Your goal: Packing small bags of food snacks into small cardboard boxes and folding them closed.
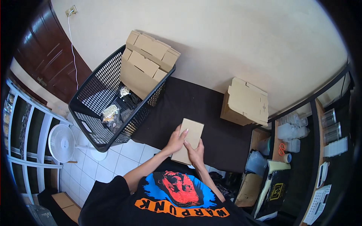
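Pinching a slim brown cardboard box (193, 137) between them, the left hand (175, 142) and right hand (195, 153) each lay a thumb on its upper face, fingers wrapping the sides; the fingertips underneath are hidden. The box is tilted a little, in front of the person's chest, at the front edge of a table covered in dark cloth (188, 98). To the right on that cloth sits a pile of cardboard cartons (247, 101). At the table's left end, a black plastic laundry basket (138, 116) holds upright flattened cartons (141, 73) and clear plastic packets (110, 113). Further left, a white fan (62, 143) stands on the tiled floor near a dark wooden door (49, 52). Shelving at right carries orange-handled scissors (281, 149), a tape roll (287, 158) and clear plastic containers (289, 131).
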Motion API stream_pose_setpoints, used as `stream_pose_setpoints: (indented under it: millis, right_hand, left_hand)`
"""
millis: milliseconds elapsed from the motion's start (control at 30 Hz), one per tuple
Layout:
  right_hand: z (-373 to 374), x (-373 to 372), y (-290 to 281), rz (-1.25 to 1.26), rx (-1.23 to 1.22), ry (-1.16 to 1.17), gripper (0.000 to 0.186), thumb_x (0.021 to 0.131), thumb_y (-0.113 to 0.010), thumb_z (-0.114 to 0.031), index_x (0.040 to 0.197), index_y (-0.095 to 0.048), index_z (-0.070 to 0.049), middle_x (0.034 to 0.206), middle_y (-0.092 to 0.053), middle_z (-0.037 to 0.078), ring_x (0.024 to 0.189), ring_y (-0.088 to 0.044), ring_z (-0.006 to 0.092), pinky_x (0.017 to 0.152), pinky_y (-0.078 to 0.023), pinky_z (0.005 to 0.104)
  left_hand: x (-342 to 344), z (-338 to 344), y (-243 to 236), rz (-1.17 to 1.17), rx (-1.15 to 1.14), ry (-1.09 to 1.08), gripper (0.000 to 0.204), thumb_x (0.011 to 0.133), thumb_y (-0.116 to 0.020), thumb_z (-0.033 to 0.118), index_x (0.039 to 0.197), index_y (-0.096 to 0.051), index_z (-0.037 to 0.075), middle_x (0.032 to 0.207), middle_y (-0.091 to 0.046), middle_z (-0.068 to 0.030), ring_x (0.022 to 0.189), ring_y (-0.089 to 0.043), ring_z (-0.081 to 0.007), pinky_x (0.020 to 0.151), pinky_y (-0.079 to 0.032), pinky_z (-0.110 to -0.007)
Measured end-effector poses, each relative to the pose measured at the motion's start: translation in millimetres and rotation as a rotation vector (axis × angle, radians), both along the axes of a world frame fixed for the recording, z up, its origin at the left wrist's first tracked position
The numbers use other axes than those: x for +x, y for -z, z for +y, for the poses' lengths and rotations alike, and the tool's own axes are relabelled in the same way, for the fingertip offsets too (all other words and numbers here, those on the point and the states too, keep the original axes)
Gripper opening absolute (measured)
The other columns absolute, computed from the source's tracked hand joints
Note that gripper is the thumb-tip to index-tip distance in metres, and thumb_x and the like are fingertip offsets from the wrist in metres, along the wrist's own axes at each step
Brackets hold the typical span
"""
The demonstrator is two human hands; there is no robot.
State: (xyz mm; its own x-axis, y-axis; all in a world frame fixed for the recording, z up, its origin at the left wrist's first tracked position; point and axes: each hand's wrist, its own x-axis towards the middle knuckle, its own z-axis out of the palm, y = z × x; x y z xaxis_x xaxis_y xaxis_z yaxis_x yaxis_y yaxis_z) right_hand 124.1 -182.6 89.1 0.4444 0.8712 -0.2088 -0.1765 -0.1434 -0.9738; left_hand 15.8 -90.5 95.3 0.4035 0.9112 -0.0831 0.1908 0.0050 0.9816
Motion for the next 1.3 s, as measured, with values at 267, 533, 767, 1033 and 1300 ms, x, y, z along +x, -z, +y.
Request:
stream_pose_setpoints:
  millis: [267, 533, 767, 1033, 1300]
  right_hand:
    - [-7, -24, -8, 0.128, 0.027, 0.332, 0.046, 0.092, -0.081, -0.010, 0.130, -0.058, 0.004, 0.118, -0.071, 0.014, 0.109, -0.068, 0.0214, 0.098, -0.053, 0.0356]
    - [-9, -60, -32, 0.379, 0.251, 0.580, 0.055, 0.095, -0.080, -0.018, 0.138, -0.053, 0.001, 0.128, -0.066, 0.012, 0.114, -0.066, 0.0221, 0.101, -0.053, 0.0382]
    - [-42, -65, -36, 0.505, 0.236, 0.473, 0.054, 0.096, -0.076, -0.014, 0.142, -0.051, 0.000, 0.133, -0.063, 0.010, 0.121, -0.063, 0.0225, 0.103, -0.053, 0.0387]
    - [-90, -6, -87, 0.106, 0.054, -0.138, 0.066, 0.075, -0.091, -0.005, 0.134, -0.063, -0.001, 0.118, -0.073, 0.012, 0.110, -0.069, 0.0200, 0.100, -0.054, 0.0350]
    - [-127, -50, -68, -0.023, -0.082, -0.176, 0.042, 0.072, -0.095, -0.006, 0.110, -0.077, 0.000, 0.106, -0.077, 0.008, 0.097, -0.071, 0.0134, 0.090, -0.056, 0.0294]
  left_hand:
    - [-32, -26, -28, 0.177, 0.001, 0.163, 0.058, 0.108, -0.054, 0.039, 0.150, -0.051, -0.001, 0.130, -0.067, -0.0305, 0.120, -0.070, -0.0289, 0.101, -0.053, -0.038]
    - [-66, -47, -50, -0.117, 0.089, -0.004, 0.037, 0.098, -0.074, 0.012, 0.133, -0.070, 0.001, 0.114, -0.078, -0.0103, 0.099, -0.069, -0.0101, 0.082, -0.054, -0.024]
    - [-93, -49, -50, -0.265, 0.136, 0.006, 0.023, 0.100, -0.071, 0.009, 0.120, -0.076, 0.000, 0.099, -0.079, -0.0129, 0.086, -0.069, -0.0090, 0.073, -0.053, -0.024]
    - [-156, -18, -89, -0.178, 0.258, 0.520, 0.029, 0.083, -0.085, 0.007, 0.111, -0.080, 0.003, 0.104, -0.079, -0.0167, 0.095, -0.077, -0.0257, 0.085, -0.060, -0.032]
    - [-180, -61, -84, -0.210, -0.137, 0.430, 0.056, 0.076, -0.094, 0.017, 0.127, -0.073, 0.003, 0.112, -0.079, -0.0114, 0.103, -0.074, -0.0165, 0.095, -0.056, -0.030]
